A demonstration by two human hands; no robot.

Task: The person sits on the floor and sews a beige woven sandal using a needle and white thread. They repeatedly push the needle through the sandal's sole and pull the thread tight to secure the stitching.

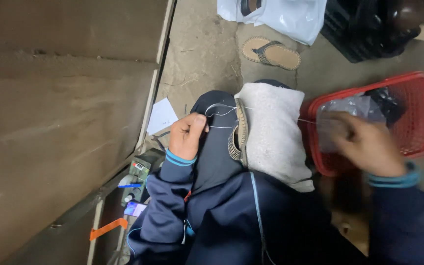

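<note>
Now: left hand fingers pinch thin thread | right hand blurred, fingers unclear; fuzzy white cushion; red mesh basket

Thread: thin, pale, slight sheen. Shoe sole: woven, rough, tan, edge braided. Cushion under it: off-white cloth, nubbly, matt. Trousers: dark smooth fabric, matt. Jacket sleeves: navy cloth, ribbed blue cuffs. Basket: red plastic mesh, semi-gloss. Bag inside it: clear plastic film, crinkled, shiny. Sandal: woven tan footbed, dark strap. White bag: glossy plastic. Floor: bare concrete, rough, dusty. Wall panel: brown board, matt. Paper scrap: white, flat.
</note>
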